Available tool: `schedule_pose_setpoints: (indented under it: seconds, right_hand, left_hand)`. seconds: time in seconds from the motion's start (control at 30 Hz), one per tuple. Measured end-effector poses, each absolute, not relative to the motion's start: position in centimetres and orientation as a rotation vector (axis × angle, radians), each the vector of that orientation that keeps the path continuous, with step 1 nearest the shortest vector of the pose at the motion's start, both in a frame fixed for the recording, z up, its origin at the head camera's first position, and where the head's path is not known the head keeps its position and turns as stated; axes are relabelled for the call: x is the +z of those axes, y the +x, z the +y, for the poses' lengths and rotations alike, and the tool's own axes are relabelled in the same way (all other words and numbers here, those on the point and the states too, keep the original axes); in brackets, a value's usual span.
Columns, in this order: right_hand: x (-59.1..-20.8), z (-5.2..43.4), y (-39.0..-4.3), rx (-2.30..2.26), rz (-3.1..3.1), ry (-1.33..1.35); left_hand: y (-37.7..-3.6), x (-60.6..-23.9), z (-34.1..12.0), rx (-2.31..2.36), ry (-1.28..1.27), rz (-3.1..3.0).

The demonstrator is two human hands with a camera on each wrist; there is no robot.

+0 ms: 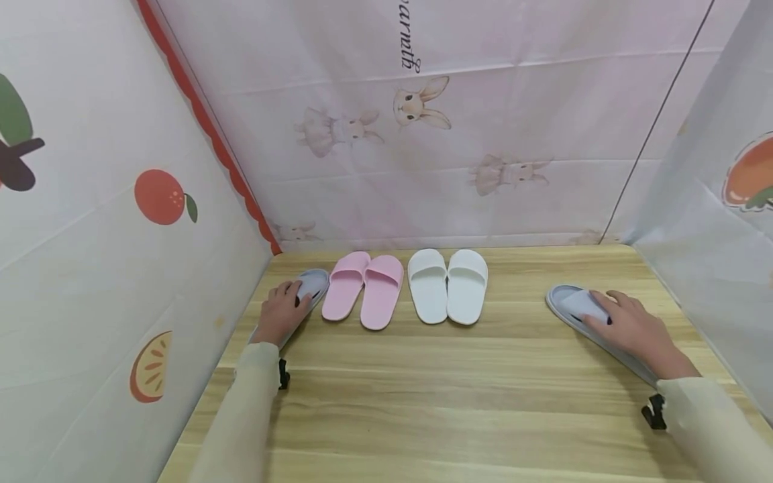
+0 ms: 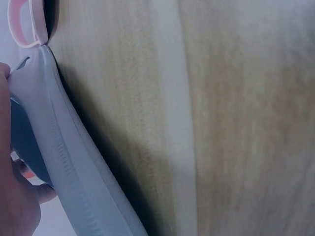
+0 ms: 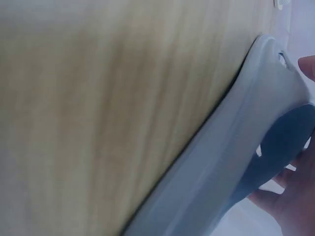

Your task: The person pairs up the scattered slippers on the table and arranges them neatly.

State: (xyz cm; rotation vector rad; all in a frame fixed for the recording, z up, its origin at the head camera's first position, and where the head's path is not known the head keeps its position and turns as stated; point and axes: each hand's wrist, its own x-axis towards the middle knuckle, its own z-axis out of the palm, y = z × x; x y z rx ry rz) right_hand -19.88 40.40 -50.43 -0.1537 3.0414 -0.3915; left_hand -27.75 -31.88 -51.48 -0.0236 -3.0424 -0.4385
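At the table's far left, my left hand (image 1: 282,314) grips a grey-blue slipper (image 1: 315,279) across its strap, thumb on one side and fingers on the other. My right hand (image 1: 639,330) holds a matching grey-blue slipper (image 1: 563,295) by its strap on the right side. The wrist views show the side of the left slipper (image 2: 64,142) and of the right slipper (image 3: 211,147) close up. Both slippers angle outward, their toes toward the middle. Forearms and hands hide parts of both soles.
A pair of pink slippers (image 1: 382,295) lies just right of the left grey slipper. Beside it is a pair of white slippers (image 1: 468,298). Printed sheets hang behind the wooden table (image 1: 423,396) and along both its sides.
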Motion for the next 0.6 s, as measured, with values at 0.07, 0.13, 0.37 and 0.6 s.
schedule_pose_setpoints:
  seconds: [0.07, 0.13, 0.37, 0.6]
  right_hand:
    - [-50.7, 40.4, -19.7, -0.410, 3.048, -0.150]
    - [-50.9, 40.5, -19.6, -0.422, 3.058, -0.147]
    - [-51.4, 40.4, -19.5, -0.440, 3.081, -0.121]
    - [-51.7, 39.8, -18.8, -0.478, 3.108, -0.107]
  left_hand:
    - [-27.8, -51.5, -31.9, -0.448, -0.011, -3.048]
    - [-27.8, -51.6, -32.0, -0.458, -0.001, -3.047]
    - [-27.9, -51.8, -32.0, -0.491, 0.003, -3.024]
    - [-27.4, -52.3, -32.2, -0.490, -0.006, -3.030]
